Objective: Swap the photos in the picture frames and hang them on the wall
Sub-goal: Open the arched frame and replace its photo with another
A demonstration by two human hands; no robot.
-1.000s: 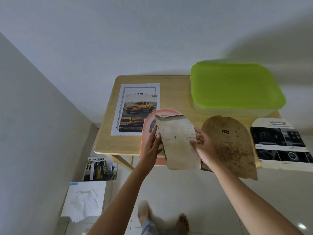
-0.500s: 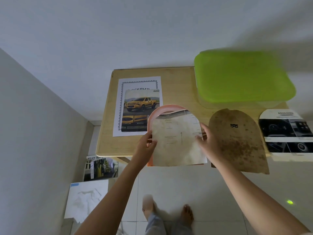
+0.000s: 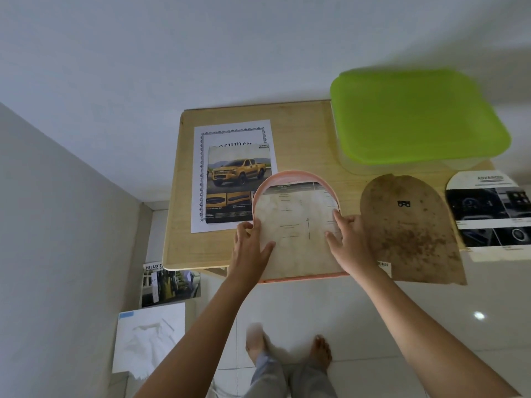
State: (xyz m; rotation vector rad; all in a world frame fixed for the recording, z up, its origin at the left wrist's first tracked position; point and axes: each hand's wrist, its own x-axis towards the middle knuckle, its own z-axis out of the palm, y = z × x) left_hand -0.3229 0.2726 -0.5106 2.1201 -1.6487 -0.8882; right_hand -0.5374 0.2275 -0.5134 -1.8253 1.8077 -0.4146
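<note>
A pink arch-topped picture frame (image 3: 290, 177) lies face down on the wooden table (image 3: 301, 133), its lower end over the front edge. An arch-cut photo (image 3: 296, 225), pale back side up, lies flat inside it. My left hand (image 3: 249, 248) presses its left edge with straight fingers. My right hand (image 3: 349, 242) presses the right edge the same way. The brown stained backing board (image 3: 411, 231) lies just right of the frame. A yellow-truck photo (image 3: 238, 182) rests on a bordered document sheet (image 3: 230, 133) to the left.
A green-lidded plastic box (image 3: 416, 116) fills the table's back right. A dark car-interior brochure (image 3: 491, 211) hangs over the right edge. On the floor at left lie a brochure (image 3: 169, 285) and white paper (image 3: 149, 337). Walls stand close at left and behind.
The photo, held tilted above the frame a second ago, has been lowered and now lies flat inside the frame. Both hands went from holding its edges to pressing it down.
</note>
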